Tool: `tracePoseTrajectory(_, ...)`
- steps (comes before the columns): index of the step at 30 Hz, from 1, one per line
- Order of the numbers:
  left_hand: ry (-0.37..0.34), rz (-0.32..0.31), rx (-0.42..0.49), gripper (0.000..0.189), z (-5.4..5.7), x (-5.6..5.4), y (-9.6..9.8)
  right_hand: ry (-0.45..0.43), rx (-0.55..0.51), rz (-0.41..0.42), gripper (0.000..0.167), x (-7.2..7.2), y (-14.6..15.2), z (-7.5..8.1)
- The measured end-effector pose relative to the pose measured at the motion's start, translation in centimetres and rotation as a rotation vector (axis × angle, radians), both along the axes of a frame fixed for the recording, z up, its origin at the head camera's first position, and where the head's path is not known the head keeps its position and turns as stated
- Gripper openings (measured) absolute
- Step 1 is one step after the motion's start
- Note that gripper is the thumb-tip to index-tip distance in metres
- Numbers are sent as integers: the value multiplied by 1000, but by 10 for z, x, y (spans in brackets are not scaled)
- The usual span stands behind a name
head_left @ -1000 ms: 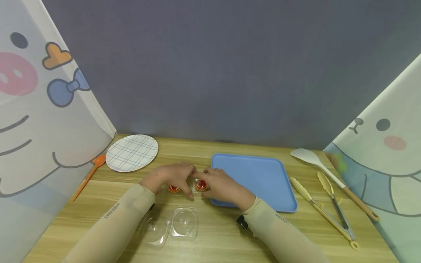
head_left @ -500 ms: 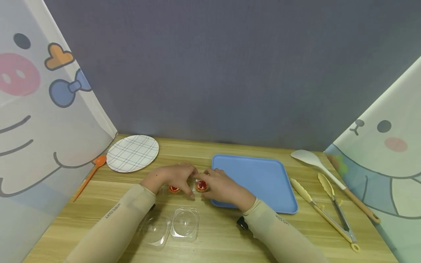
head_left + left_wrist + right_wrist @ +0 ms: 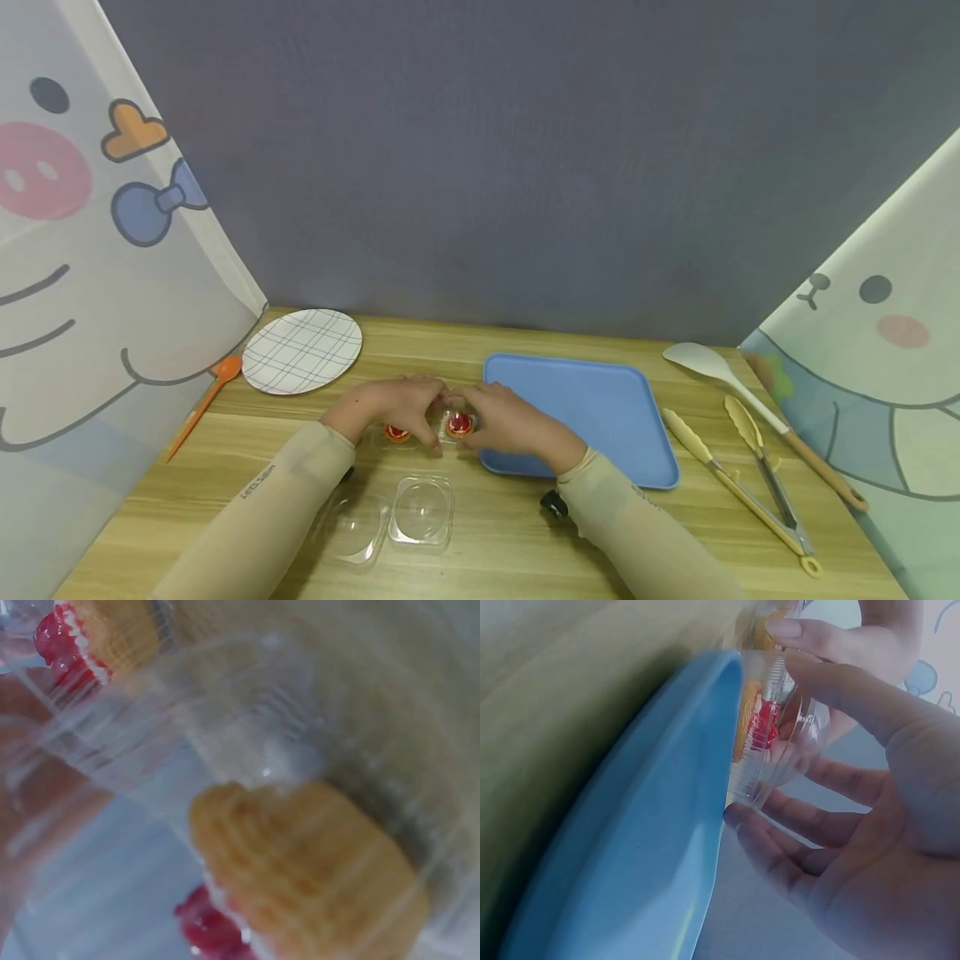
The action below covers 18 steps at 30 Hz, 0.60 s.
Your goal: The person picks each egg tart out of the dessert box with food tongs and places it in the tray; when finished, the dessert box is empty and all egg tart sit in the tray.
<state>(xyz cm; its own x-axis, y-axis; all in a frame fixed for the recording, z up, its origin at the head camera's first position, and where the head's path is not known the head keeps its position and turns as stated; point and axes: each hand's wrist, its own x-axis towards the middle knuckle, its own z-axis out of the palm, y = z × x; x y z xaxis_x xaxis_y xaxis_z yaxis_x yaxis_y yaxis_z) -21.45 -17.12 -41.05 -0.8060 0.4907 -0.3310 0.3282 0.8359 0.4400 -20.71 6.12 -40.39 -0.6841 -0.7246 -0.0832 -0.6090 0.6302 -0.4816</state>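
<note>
The left hand (image 3: 408, 404) and the right hand (image 3: 513, 421) both bend their thumbs and fingers around a small clear box (image 3: 754, 778). The right hand is partly open and holds the box from its right side. The left hand curves over from the other side; I cannot tell how hard it squeezes. The box is on the table (image 3: 487, 550), a bit left of the middle, just beside the left edge of a blue tray (image 3: 577, 412). A red tart (image 3: 460, 423) sits inside. A second tart (image 3: 396, 432), in clear plastic too, sits under the left hand. Two clear plastic tops (image 3: 422, 510) lie closer to the front edge. A checked plate (image 3: 302, 352) is by the far left corner, and yellow tongs (image 3: 752, 502) lie near the right edge.
</note>
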Motion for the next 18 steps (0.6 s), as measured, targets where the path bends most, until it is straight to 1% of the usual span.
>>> tracePoseTrajectory(4,14,1,5,78,-1,-1,0,-48,-27,-6,81,-3,1,1)
tracePoseTrajectory(11,-4,1,1,78,-2,-1,0,-57,-48,20,82,-9,4,-1)
tracePoseTrajectory(15,-17,7,5,78,0,-2,-1,-82,-50,9,81,-11,6,0)
tracePoseTrajectory(18,-32,5,12,78,1,-3,-1,-82,-34,1,81,-14,6,0)
